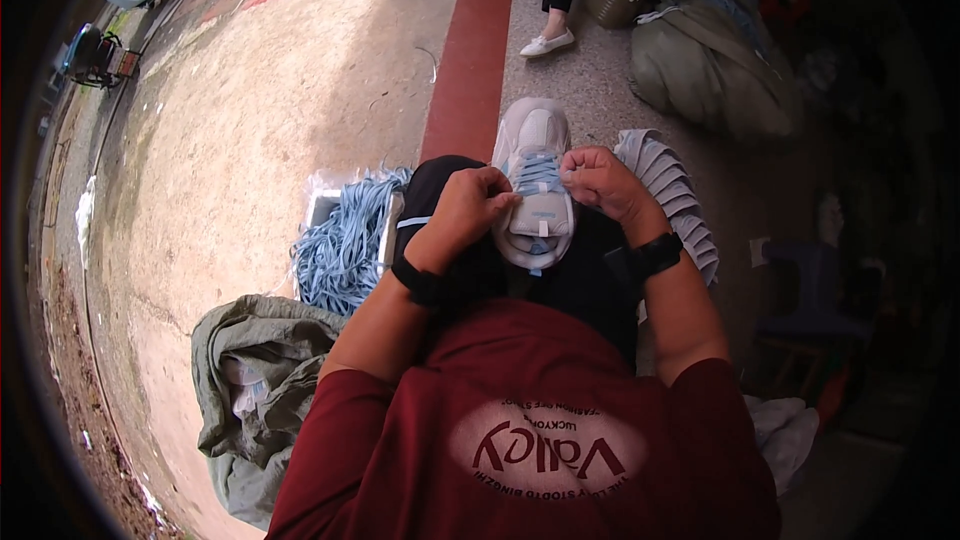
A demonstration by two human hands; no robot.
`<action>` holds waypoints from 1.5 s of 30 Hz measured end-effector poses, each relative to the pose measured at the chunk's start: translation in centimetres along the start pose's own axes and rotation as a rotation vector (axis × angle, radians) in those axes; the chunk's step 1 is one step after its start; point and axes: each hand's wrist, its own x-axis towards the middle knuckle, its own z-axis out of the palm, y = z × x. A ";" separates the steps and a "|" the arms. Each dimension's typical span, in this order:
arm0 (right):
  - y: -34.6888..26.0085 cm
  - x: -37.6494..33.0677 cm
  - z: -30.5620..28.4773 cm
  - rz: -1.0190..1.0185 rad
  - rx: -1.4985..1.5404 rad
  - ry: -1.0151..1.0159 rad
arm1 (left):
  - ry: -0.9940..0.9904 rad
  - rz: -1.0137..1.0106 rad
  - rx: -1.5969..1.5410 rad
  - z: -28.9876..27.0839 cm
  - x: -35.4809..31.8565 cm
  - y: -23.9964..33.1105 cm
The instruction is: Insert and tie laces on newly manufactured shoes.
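A pale grey and white sneaker (536, 128) rests on my lap, its toe pointing away from me and its opening toward me. A light-blue shoelace (538, 170) crosses the tongue in several rows. My left hand (468, 204) is closed in a pinch at the left edge of the lacing, on the lace. Opposite it, my right hand (606, 184) pinches the lace at the right edge, with its fingers curled. The lace ends between my fingertips are too small to make out clearly.
To my left, a white box (388, 230) overflows with light-blue laces (350, 240). Nearer lies a green-grey cloth sack (265, 340). A row of stacked grey pieces (675, 195) stands on my right. Ahead are a big olive sack (710, 70) and a seated person's white shoe (548, 44).
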 end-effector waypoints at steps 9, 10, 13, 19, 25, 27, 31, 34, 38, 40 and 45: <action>1.9 0.0 1.8 -0.482 -1.113 0.417 | 0.316 0.441 0.435 -2.6 0.1 1.5; 2.2 -0.2 2.4 -0.536 -1.191 0.494 | 0.431 0.441 0.489 -3.1 -0.2 1.5; 2.8 -0.7 2.7 -0.583 -1.237 0.598 | 0.681 0.375 0.383 -4.7 -0.5 0.6; 1.7 -2.1 3.5 -0.186 -1.255 0.568 | 0.493 0.111 0.471 -3.5 -1.1 -0.2; 1.4 -2.0 2.6 -0.179 -1.141 0.486 | 0.140 0.601 0.431 -0.5 -1.4 2.1; 1.9 -1.6 2.1 -0.235 -1.027 0.444 | 0.133 0.626 0.483 0.4 -1.1 1.8; 2.2 -2.0 2.8 -0.336 -1.059 0.519 | 0.192 0.507 0.588 1.4 -1.2 0.9; 2.6 -2.2 2.9 -0.342 -1.073 0.594 | 0.188 0.457 0.597 1.7 -1.1 1.0; 2.3 -2.4 2.8 -0.364 -1.084 0.553 | 0.222 0.493 0.603 1.7 -0.6 1.0; 2.0 -2.3 2.9 -0.321 -1.063 0.517 | 0.225 0.495 0.561 1.8 -0.2 0.3; 1.6 -2.1 2.5 -0.372 -1.122 0.484 | 0.126 0.562 0.433 1.1 1.6 0.8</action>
